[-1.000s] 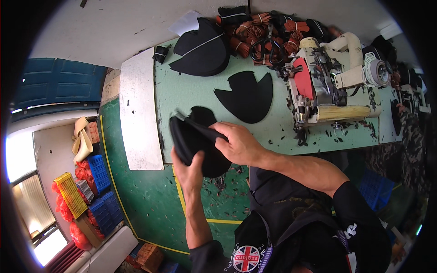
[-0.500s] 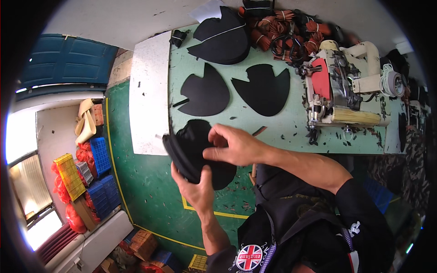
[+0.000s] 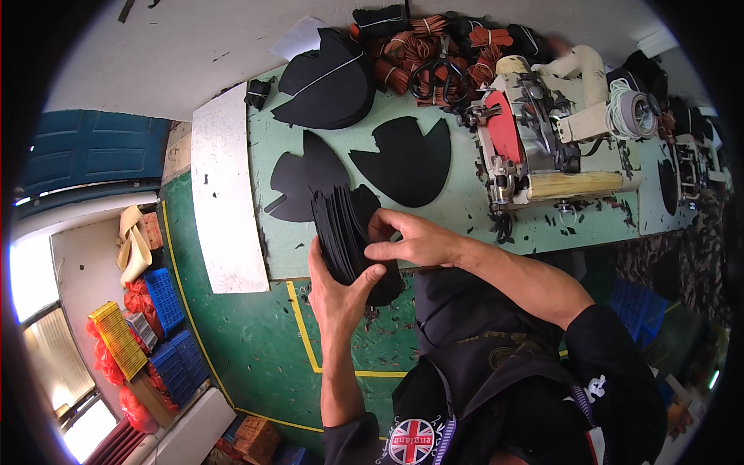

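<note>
A blue panelled door (image 3: 101, 147) stands at the far left, with a yellow crate (image 3: 118, 337) and blue crates (image 3: 164, 302) below it in view, near the wall. A white panel (image 3: 225, 194) covers the left end of the pale green surface (image 3: 469, 221). Just right of it sits a small black bundle (image 3: 257, 94), then a notched dark grey piece (image 3: 306, 174) lying flat, and beyond that a tied pile (image 3: 329, 89) of black notched pieces bound with a pale band. The left hand (image 3: 339, 291) grips a thick stack of black pieces (image 3: 335, 232) from its lower left, thumb on the near side; the stack is at the near edge of the surface, its upper edges slightly fanned. The right hand (image 3: 415, 239) is at the stack's right side, thumb and fingers narrowly apart; whether they pinch a piece I cannot tell. A black notched piece (image 3: 407, 164) lies flat beyond it. Farther right, past reddish-brown strip bundles (image 3: 391, 75), stands a cream machine (image 3: 577, 128) with a red plate (image 3: 504, 132), white cord (image 3: 618, 116) hanging at its right end.
</note>
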`<state>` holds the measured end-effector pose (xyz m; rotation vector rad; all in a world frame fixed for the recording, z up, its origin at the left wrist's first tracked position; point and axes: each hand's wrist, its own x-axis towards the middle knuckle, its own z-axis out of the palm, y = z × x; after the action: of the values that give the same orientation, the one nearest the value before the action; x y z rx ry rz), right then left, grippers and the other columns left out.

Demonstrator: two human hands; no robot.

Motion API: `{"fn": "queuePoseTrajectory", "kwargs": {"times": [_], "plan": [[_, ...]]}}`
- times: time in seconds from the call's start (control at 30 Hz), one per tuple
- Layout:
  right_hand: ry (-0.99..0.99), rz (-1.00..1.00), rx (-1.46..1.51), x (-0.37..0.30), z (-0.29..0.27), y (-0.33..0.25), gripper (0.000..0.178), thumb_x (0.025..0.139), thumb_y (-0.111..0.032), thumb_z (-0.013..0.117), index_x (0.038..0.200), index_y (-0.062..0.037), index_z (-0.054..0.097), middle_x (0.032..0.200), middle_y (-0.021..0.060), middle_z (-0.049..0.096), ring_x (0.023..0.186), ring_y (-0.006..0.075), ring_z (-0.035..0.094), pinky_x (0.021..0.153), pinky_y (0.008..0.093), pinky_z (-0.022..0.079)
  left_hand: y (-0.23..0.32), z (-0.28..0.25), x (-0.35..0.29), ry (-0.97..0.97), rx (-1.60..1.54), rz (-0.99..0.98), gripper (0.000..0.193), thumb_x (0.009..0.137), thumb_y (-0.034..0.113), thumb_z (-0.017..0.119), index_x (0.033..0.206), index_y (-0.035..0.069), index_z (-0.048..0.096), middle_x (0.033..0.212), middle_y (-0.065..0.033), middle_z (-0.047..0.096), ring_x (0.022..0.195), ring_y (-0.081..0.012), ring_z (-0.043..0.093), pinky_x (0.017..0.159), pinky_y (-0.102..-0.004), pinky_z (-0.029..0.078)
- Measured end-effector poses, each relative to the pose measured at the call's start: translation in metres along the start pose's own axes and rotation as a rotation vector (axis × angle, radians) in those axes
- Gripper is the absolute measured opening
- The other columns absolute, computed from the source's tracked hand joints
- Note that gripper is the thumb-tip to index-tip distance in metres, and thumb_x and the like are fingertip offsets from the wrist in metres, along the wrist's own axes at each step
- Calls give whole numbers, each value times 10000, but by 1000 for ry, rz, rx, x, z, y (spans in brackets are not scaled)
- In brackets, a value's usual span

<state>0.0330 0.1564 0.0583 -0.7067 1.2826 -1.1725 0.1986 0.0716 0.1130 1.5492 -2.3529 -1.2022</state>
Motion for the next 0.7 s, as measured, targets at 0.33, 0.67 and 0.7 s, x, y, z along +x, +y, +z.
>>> {"fn": "queuePoseTrajectory", "kwargs": {"times": [0.33, 0.67, 0.7], "plan": [[930, -100, -680, 2, -76, -4, 301, 956, -109, 541, 1226, 16, 492, 988, 255, 637, 869, 442, 622, 751, 478, 497, -40, -12, 2, 258, -418, -81, 668, 814, 169, 711, 1380, -33, 419, 1188, -182, 585, 1071, -258, 595, 943, -355, 468], [240, -185, -416, 13, 27, -9, 638, 741, -458, 827, 1025, 34, 538, 973, 167, 571, 928, 273, 569, 818, 369, 463, -11, 9, 3, 185, 23, 2, 852, 754, 284, 823, 1438, 43, 374, 1268, -226, 587, 1135, -303, 604, 958, -411, 481], [228, -117, -418, 15, 24, -13, 648, 733, -471, 830, 1014, 35, 537, 972, 163, 569, 930, 266, 562, 815, 362, 457, -12, 8, 4, 184, 22, 1, 852, 754, 284, 823, 1438, 43, 374, 1268, -226, 587, 1135, -303, 604, 958, -411, 481]]}}
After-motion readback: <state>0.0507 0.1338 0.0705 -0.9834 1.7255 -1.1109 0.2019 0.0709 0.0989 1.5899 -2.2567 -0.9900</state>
